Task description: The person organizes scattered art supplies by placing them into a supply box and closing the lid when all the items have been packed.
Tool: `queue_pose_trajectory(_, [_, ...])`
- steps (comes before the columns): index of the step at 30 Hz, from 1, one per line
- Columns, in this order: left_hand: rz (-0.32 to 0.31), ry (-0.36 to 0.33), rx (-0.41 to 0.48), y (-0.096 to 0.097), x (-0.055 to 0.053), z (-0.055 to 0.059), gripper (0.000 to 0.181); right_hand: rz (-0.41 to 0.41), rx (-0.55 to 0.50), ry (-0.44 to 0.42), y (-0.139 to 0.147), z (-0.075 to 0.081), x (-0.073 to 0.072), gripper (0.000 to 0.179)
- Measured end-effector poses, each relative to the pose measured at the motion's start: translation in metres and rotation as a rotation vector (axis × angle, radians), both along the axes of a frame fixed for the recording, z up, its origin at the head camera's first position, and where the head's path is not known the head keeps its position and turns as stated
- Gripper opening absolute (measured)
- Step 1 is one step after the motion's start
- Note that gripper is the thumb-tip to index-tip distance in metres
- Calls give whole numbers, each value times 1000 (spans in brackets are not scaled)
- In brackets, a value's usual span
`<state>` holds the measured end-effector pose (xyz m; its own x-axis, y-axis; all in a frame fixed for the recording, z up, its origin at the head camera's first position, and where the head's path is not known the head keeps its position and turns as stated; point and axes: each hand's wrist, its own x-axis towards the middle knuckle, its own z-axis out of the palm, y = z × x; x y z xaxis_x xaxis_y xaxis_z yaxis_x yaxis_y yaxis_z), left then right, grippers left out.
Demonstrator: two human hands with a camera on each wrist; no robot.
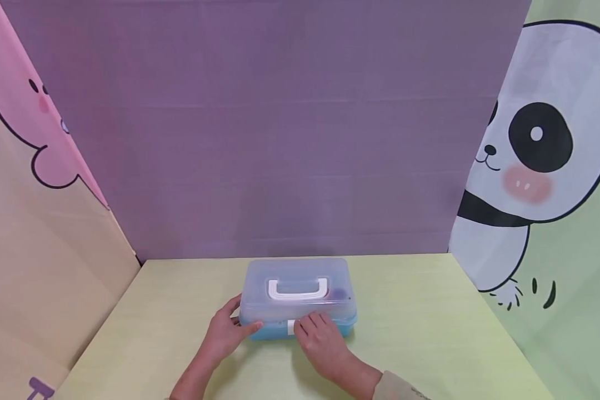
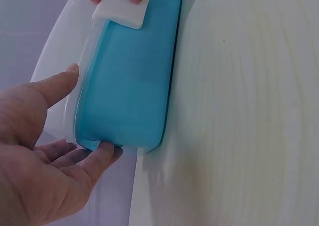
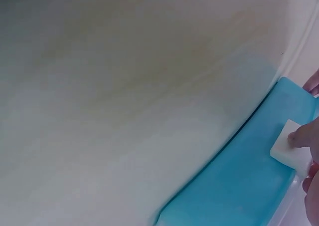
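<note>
A plastic storage box (image 1: 270,332) with a light blue base stands on the table. Its clear, frosted lid (image 1: 260,278) is down and carries a white handle (image 1: 298,296). My left hand (image 1: 225,336) grips the box's left end, thumb along the lid's front edge and fingers curled at the side wall in the left wrist view. At the front, my right hand (image 1: 322,344) pinches the white latch (image 2: 122,11), its thumb pressing on the latch's face in the right wrist view. Something purple shows faintly through the lid. The rest of what lies inside is blurred by the plastic.
The pale yellow table (image 1: 420,328) extends to both sides of the box. Behind it hangs a purple backdrop (image 1: 280,139). Side panels bear a panda drawing (image 1: 545,183) on the right and a pink cartoon animal (image 1: 15,83) on the left.
</note>
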<state>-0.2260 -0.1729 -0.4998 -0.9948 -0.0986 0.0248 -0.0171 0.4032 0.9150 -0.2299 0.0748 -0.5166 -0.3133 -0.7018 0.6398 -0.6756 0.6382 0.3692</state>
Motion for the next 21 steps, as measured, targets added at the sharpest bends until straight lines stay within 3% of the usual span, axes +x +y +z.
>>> queue_pose_trajectory(6, [7,-4,-12,0,-6,-1,86,-48,-25,-34,-1,2,1,14])
queue_pose_trajectory(10, [-10,17,-22,-1,-10,-3,86,-100,-43,-99,-4,5,3,25])
queue_pose_trajectory(13, [-23,32,-71,0,-11,-6,88,-139,-39,-163,-6,11,4,23])
queue_pose_trajectory(17, [-25,89,-222,0,-4,-5,93,-147,-87,-226,-8,25,5,20])
queue_pose_trajectory(21, [-6,198,-410,0,3,3,89,-105,-203,-245,-9,46,6,15])
